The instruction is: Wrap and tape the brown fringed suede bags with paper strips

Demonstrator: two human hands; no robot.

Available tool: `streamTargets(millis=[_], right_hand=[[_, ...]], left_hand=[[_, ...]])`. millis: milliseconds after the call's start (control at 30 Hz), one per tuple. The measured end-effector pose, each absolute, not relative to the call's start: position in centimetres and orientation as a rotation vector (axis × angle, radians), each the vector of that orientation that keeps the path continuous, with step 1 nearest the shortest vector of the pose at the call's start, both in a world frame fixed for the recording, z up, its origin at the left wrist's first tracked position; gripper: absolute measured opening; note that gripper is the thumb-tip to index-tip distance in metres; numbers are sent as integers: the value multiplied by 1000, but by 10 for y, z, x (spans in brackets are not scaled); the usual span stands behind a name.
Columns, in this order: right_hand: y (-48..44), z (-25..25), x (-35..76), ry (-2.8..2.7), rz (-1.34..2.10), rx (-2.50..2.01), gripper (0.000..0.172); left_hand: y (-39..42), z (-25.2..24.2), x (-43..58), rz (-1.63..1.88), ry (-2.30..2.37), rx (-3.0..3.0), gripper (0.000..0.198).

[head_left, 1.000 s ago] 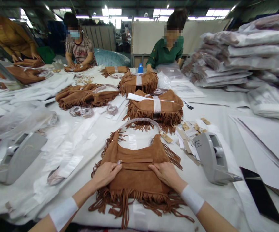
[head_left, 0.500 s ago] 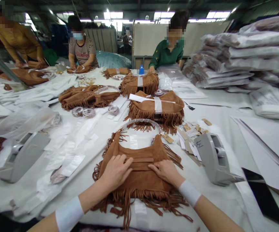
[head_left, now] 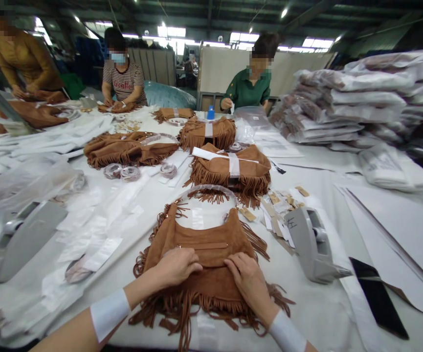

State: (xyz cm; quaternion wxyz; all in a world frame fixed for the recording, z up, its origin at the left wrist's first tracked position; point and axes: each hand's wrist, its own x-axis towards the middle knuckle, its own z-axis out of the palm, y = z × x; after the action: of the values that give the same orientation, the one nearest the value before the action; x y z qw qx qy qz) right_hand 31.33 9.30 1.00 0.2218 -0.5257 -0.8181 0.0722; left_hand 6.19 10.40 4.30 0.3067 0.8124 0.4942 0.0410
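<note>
A brown suede handbag [head_left: 211, 283] with long fringes lies flat before me, its clear-wrapped handle [head_left: 211, 187] pointing away. My left hand [head_left: 178, 266] is on the left half of the bag, fingers curled in toward the thumb on a fold of the suede. On the right half, my right hand [head_left: 247, 278] lies with fingers stretched out over the same fold. Above both hands runs a narrow strip [head_left: 202, 248] across the bag. Each wrist has a white band. What lies under my palms is hidden.
Grey tape dispensers stand at left [head_left: 20, 239] and right [head_left: 314, 244]. Tags [head_left: 277, 215] are beside the right one. More fringed bags [head_left: 233, 171] lie ahead. A black flat object [head_left: 380, 298] and stacked wrapped packages [head_left: 361, 98] are at right. Several co-workers [head_left: 250, 83] work across the table.
My left hand has slid slightly down the bag, and its fingers are more curled. My right hand has turned more upright. The view has shifted a little to the right.
</note>
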Motion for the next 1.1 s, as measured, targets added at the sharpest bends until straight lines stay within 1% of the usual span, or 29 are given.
streamTargets(millis=[67, 133, 267, 300, 367, 433, 500, 533, 600, 633, 667, 733, 767, 800, 833, 867, 900, 933, 967, 1033, 1100], right_hand=[[91, 7, 311, -2232, 220, -1508, 45], [94, 4, 312, -2184, 336, -1554, 51], [108, -2, 317, -2015, 946, -1531, 58], [111, -3, 317, -1969, 1056, -1509, 59], [115, -4, 316, -1902, 1137, -1492, 60], [114, -3, 317, -1865, 1123, -1499, 60], [110, 1, 320, -1781, 1138, -1463, 58], [107, 3, 324, -1726, 1141, -1434, 56], [101, 8, 334, -1652, 1085, -1379, 50], [99, 10, 340, -1659, 1021, -1355, 47], [99, 11, 346, -1696, 935, -1340, 45], [104, 13, 354, -1795, 727, -1321, 40], [110, 13, 356, -1825, 619, -1329, 36], [118, 12, 356, -1837, 519, -1358, 30], [127, 11, 354, -1836, 429, -1411, 25], [136, 9, 351, -1837, 363, -1479, 26], [144, 6, 347, -1849, 329, -1550, 34], [150, 2, 342, -1868, 328, -1618, 42], [155, -2, 337, -1892, 351, -1676, 47], [159, -12, 329, -1928, 420, -1756, 44], [158, -21, 326, -1938, 455, -1805, 41]], left_hand=[[112, 38, 57, 151, 1161, 2013, 33], [119, 29, 51, 168, 1028, 1891, 34], [125, 12, 42, 172, 944, 1805, 39], [124, 12, 43, 172, 945, 1831, 41], [121, 18, 49, 171, 974, 1958, 42], [115, 29, 63, 163, 1049, 2177, 39], [107, 41, 81, 106, 1137, 2380, 47], [104, 46, 91, 54, 1165, 2447, 46], [98, 51, 108, -46, 1180, 2524, 31], [96, 52, 114, -68, 1182, 2555, 28], [94, 52, 120, -64, 1190, 2591, 30], [91, 51, 129, -13, 1217, 2667, 39], [89, 51, 132, 6, 1222, 2700, 40], [86, 50, 135, 10, 1218, 2729, 36], [83, 50, 138, 2, 1212, 2751, 29], [80, 49, 141, -12, 1211, 2765, 21], [78, 49, 143, -25, 1226, 2765, 16], [76, 49, 144, -36, 1257, 2747, 15], [76, 49, 145, -43, 1296, 2704, 16], [81, 50, 147, -45, 1347, 2548, 23], [91, 53, 147, -28, 1290, 2347, 30]])
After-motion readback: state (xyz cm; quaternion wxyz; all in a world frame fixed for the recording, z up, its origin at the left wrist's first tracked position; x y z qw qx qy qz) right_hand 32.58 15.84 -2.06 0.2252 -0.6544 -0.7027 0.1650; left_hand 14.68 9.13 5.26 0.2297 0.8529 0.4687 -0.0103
